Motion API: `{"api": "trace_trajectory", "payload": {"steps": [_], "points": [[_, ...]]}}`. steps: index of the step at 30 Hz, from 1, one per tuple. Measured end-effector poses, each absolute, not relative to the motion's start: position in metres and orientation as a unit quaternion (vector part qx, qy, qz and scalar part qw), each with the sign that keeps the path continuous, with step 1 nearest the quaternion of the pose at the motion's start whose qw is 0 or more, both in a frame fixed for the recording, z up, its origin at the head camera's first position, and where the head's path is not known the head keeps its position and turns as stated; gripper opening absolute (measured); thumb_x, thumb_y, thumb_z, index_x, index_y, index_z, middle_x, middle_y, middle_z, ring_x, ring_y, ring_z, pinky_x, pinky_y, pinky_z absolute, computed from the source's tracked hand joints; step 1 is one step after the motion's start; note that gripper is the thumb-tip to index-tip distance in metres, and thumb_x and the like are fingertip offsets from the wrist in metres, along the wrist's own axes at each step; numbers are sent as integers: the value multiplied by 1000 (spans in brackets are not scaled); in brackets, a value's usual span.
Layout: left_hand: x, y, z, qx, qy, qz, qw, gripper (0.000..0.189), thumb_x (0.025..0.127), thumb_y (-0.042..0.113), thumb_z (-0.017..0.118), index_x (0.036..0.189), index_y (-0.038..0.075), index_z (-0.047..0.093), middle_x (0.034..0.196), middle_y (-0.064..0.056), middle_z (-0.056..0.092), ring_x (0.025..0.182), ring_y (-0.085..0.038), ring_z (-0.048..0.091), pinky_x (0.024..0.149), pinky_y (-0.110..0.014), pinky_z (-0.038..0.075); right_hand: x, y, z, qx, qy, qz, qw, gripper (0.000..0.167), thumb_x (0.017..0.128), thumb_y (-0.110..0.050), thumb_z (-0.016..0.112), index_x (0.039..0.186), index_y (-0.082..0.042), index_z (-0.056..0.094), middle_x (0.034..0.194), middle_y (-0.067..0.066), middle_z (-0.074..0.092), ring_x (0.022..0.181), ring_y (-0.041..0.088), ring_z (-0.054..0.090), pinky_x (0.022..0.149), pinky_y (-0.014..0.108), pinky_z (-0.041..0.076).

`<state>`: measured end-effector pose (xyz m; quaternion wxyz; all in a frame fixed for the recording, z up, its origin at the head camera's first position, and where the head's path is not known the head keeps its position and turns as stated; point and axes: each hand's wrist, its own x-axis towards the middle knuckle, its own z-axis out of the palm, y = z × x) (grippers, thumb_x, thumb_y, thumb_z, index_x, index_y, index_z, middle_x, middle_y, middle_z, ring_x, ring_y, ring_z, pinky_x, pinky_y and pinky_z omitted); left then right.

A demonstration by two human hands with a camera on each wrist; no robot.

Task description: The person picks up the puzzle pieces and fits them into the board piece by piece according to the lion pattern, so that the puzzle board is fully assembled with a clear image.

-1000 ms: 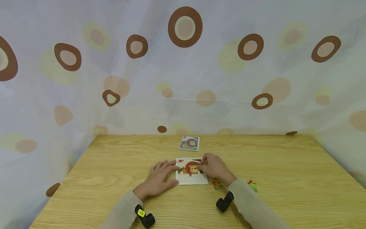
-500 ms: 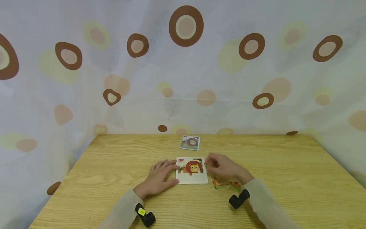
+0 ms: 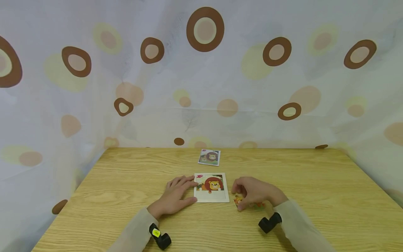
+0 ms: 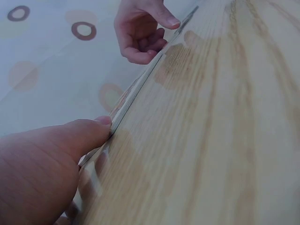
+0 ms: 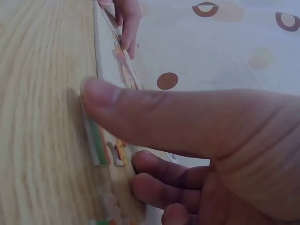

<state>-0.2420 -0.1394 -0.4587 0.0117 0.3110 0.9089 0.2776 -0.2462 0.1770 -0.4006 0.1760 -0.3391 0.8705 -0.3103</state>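
A white-framed puzzle board (image 3: 211,198) lies flat on the table; its upper part shows a lion picture (image 3: 214,184), its lower part is plain white. My left hand (image 3: 172,200) rests at the board's left edge, thumb and fingertips on the rim. Right of the board, my right hand (image 3: 257,191) is over the loose puzzle pieces. Its thumb tip meets the near edge of one orange puzzle piece (image 3: 238,201), also visible as a puzzle piece (image 5: 99,146) in the right wrist view. The other fingers bend at the far side, apart from the thumb. A second puzzle piece (image 3: 260,205) is partly covered by this hand.
Behind the board lies a small picture card (image 3: 209,157) with the same lion. The wooden table (image 3: 141,164) ends at a white curtain (image 3: 245,129) printed with brown rings. Each wrist wears a black camera mount (image 3: 160,238).
My right hand has left the lion picture, moving right and toward me down to the loose pieces. My left hand stays at the board's left edge.
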Motion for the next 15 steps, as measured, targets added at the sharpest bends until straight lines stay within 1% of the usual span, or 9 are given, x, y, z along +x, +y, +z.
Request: {"api": "trace_trajectory", "payload": {"steps": [5,8,15], "points": [[-242,-140,-460,311,910,275,10,48,96,41,55,138,19,51,154,-8,36,141,-39,25,106,-64,17,-245,177,-403,-331,875,-306,176,27,72,-14,84,86,-5,63,83,1,54,68,7,44,62,21,42],[-242,-140,-460,312,909,276,10,48,96,41,55,138,18,52,154,-8,36,141,-39,25,106,-64,17,-246,176,-405,-330,876,-303,175,26,72,-15,84,83,-6,63,82,1,53,68,6,44,62,21,41],[-241,-139,-458,312,907,284,9,47,96,40,56,137,17,53,154,-9,35,141,-40,25,107,-64,16,-247,178,-406,-340,878,-300,155,35,73,-18,85,92,-6,58,77,-1,50,68,6,42,62,21,41]]}}
